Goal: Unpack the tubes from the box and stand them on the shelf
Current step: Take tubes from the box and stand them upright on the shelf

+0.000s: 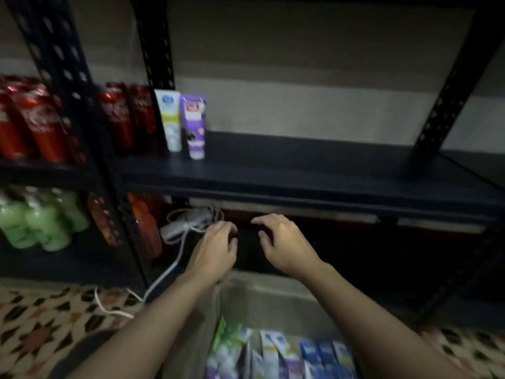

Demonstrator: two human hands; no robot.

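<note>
Both hands' grip spread, empty: left hand (216, 246), right hand (284, 242), cardboard box (273, 302) w/ glossy tubes (278, 354), dark shelf (300, 173)

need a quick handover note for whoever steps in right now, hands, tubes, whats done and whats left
Left hand: empty, fingers curled, in front of the dark lower shelf level.
Right hand: empty, fingers spread, beside the left.
Done: two tubes stand on their caps at the left end of the shelf, a white tube and a purple tube, next to the red cans.
Left: the box below the hands holds many more tubes; the shelf has room to the right.
</note>
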